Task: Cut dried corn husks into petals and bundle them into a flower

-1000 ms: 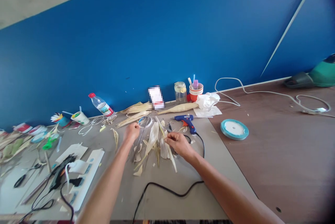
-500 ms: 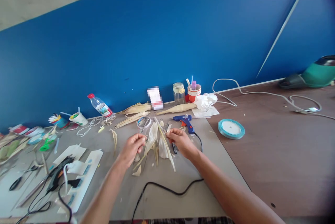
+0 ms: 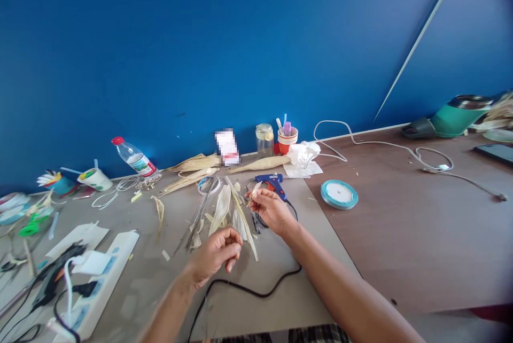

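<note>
Between the thumb and fingers of my right hand (image 3: 269,208) is a small piece of dried corn husk (image 3: 256,189), its pale tip pointing up. My left hand (image 3: 219,253) hovers lower, just in front of the husk pile, with its fingers curled in; whether anything small is inside them I cannot make out. Dried husk leaves (image 3: 221,209) lie spread behind and between both hands. Thin wire stems (image 3: 199,213) rest left of them. Beyond my right hand lies a blue hot glue gun (image 3: 276,184), its black cable (image 3: 256,294) curving across the tabletop.
A turquoise ribbon spool (image 3: 339,194) lies to the right. Along the wall are a tilted water bottle (image 3: 138,161), a glass jar (image 3: 264,141), paper cups (image 3: 287,143) and larger husks (image 3: 192,163). A power strip (image 3: 114,268) and a black glue gun (image 3: 56,273) sit left.
My left hand has come down and to the right, in front of the husks. My right hand keeps its piece of husk. The camera view has shifted right and down.
</note>
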Tool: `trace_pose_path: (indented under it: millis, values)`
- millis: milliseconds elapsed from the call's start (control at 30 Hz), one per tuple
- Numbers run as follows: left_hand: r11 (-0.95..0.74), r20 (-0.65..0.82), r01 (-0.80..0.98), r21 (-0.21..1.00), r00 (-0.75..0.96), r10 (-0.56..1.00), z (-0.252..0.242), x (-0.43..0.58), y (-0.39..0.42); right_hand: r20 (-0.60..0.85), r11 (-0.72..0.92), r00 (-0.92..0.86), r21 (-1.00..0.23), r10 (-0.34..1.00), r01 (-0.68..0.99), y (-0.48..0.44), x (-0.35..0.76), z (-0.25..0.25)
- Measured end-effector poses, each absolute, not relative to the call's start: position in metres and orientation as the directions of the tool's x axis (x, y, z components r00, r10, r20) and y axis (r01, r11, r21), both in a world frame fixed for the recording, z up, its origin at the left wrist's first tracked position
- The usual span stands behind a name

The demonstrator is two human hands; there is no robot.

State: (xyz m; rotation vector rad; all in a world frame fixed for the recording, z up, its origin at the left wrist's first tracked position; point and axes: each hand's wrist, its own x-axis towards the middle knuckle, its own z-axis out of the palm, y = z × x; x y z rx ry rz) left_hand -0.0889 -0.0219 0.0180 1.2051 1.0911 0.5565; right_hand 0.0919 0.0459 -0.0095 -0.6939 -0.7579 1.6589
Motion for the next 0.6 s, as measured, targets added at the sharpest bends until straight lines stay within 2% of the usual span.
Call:
trace_pose_path:
  millis: [133,333,433,600]
  values:
    - [0.313,-0.349,0.155,0.937,0.442,0.826,0.012,-0.088,-0.021,-0.091,-0.164,-0.151,-0.781,0.984,-0.603,0.049,0.092,-0.013]
    - [0.368,-0.374,0.129,0.921,0.559,0.74,0.008,-0.091,-0.019,-0.105,-0.225,-0.234,-0.783,0.967,-0.58,0.049,0.093,-0.012]
    - [0.433,-0.366,0.044,0.9,0.615,0.699,0.01,-0.089,-0.014,-0.114,-0.256,-0.286,-0.806,0.951,-0.533,0.046,0.092,-0.012]
    - [0.432,-0.332,-0.096,0.897,0.497,0.801,0.01,-0.077,0.002,-0.124,-0.33,-0.408,-0.809,0.904,-0.486,0.038,0.087,-0.008]
